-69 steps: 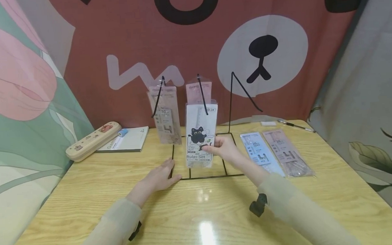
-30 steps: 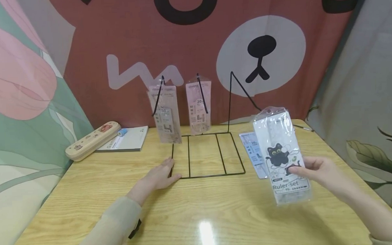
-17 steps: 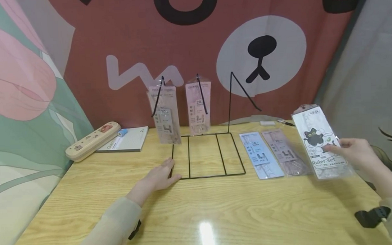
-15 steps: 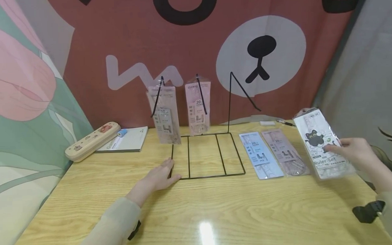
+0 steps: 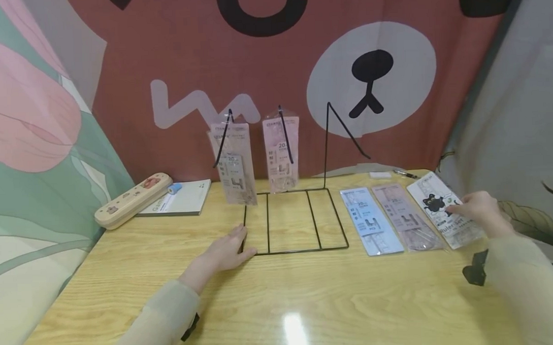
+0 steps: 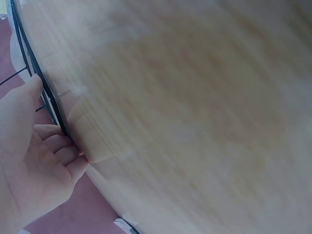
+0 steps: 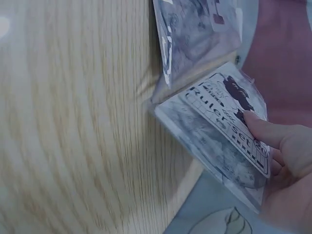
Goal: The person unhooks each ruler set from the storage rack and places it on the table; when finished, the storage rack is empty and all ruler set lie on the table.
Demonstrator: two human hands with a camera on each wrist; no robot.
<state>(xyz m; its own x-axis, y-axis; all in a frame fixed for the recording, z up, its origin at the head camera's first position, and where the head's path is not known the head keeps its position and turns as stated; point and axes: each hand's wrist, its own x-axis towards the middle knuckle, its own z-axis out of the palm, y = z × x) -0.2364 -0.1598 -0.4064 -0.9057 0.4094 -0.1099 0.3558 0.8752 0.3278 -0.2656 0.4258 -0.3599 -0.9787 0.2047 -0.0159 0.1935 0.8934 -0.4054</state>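
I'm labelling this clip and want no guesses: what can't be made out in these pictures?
- Right wrist view: whether the cat ruler set pack lies flat on the table; the right hand pinches it, and blur and the frame edge hide its lower side.
- Head view: small print on the hanging packs, too small.
- Left wrist view: the wire rack beside the left hand, mostly cut off and blurred.
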